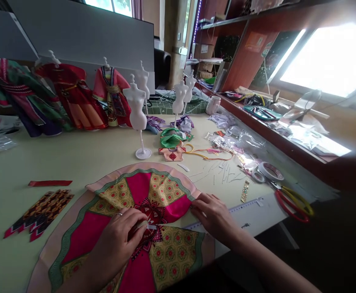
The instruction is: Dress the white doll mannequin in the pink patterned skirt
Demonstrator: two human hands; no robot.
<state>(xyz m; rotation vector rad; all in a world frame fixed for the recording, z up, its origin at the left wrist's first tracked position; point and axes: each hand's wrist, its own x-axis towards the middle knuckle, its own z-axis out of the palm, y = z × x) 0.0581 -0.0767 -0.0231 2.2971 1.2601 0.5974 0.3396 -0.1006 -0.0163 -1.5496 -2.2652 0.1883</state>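
A round patterned cloth with pink and gold wedges, a green band and a pale rim lies across the table front, slit open on its right side. Over its dark red centre, my left hand is closed, with a small whitish strip showing at the thumb and fingertips. What else is inside those fingers is hidden. My right hand pinches the cloth's edge at the right, beside the slit. A clear ruler lies partly under that hand and the cloth.
Red and yellow scissors and a tape roll lie at the right. Patterned strips are at left. White mannequins and a dressed mannequin stand behind. A beaded trim and plastic bags lie at right.
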